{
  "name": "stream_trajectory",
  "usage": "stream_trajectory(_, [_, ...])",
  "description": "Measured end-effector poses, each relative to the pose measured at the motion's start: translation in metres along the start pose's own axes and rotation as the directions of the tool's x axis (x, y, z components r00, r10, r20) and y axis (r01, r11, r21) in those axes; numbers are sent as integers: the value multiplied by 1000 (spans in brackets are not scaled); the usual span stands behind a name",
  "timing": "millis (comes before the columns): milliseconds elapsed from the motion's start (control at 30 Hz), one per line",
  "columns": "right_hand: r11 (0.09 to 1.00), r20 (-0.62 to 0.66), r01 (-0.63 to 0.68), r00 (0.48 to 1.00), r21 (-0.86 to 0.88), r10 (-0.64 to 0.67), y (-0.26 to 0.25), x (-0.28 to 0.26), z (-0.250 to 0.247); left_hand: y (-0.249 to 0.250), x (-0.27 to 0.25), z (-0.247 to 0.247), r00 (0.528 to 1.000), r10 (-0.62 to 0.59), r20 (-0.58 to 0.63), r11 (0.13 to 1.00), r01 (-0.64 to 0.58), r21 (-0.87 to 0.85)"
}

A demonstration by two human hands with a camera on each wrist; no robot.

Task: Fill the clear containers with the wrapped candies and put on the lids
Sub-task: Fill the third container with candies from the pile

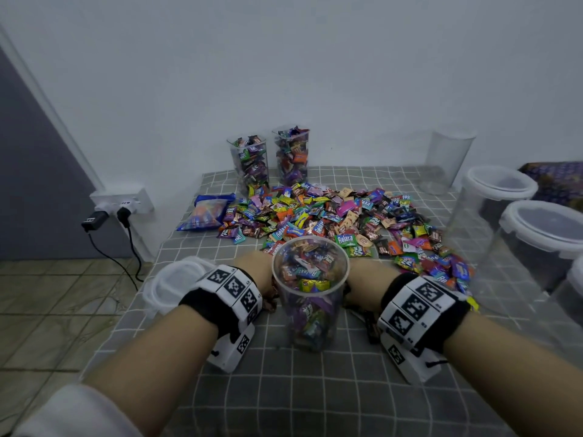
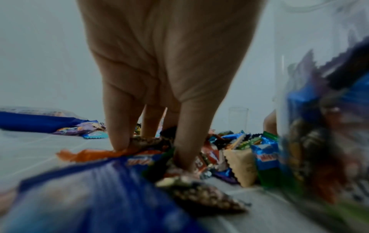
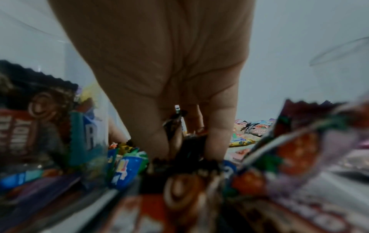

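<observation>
Here, a bed (image 1: 315, 405) under a grey checked cover serves as the workbench, and a wide heap of wrapped candies (image 1: 331, 216) sprawls across its middle. Beyond the heap, against the wall, stand two filled containers (image 1: 249, 162) without lids; to the heap's right stand an empty tall container (image 1: 448, 159) and several lidded ones (image 1: 498, 197), partly cut off by the frame edge. A blue candy bag (image 1: 205, 212) lies just left of the heap, and a loose lid (image 1: 170, 282) sits nearer the person on that side.

On the near edge of the heap stands the open container (image 1: 310, 291), already filled almost to its rim. The left hand (image 2: 159, 78) reaches past its left side, fingers (image 2: 117, 129) pointed down and slightly parted, gathering wrappers against the cover. The right hand (image 3: 159, 71) does the same on the other side, its fingers (image 3: 151, 138) closed around a dark bunch of wrappers.

The step appears to be a last two-handed scoop. Done well, it means small handfuls lifted straight over the mouth, the contents pressed level below the rim so the lid can seat, and care not to knock the tall, narrow container over.

From the head camera both hands are hidden behind the wrist straps and the container. Both wrist views are blurred near the lens, so how many candies each hand holds cannot be told.
</observation>
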State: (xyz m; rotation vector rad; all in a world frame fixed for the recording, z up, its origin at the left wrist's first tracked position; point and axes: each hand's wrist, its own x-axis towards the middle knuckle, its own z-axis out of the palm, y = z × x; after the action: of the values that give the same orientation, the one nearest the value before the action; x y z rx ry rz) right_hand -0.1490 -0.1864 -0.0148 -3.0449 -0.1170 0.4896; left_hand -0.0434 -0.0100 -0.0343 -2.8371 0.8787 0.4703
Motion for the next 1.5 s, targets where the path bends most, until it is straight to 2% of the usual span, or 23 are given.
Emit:
stream_trajectory(300, [990,-86,-56,994,132,68,1,-7,-5,1,-12,-2,993,-22,-120,999,17,-44])
stream_trajectory(433, [974,-159,-50,983,220,87,4,-11,-9,-3,-15,-4,989,-86,-122,989,71,-126])
stream_trajectory(600, [953,-253,-18,962,302,98,4,-17,-18,2,-25,-13,988,-105,-111,978,83,-190])
stream_trajectory(833, [922,-412,82,907,379,88,0,-40,-54,-1,-31,-25,957,-97,-273,932,-9,-362])
stream_trajectory(1000, [906,-556,169,827,387,83,-4,-56,-75,0,-45,-39,903,-167,-396,848,-73,-525])
stream_trajectory(1133, [877,-620,288,785,385,15,-20,-69,-82,2,-58,-50,846,-218,-486,748,-175,-640])
stream_trajectory(1300, [869,-606,359,790,339,-90,-39,-70,-77,8,-72,-60,802,-223,-554,678,-280,-679])
stream_trajectory(1500, [866,-579,350,811,357,-89,-44,-63,-66,16,-82,-66,778,-225,-586,621,-349,-702])
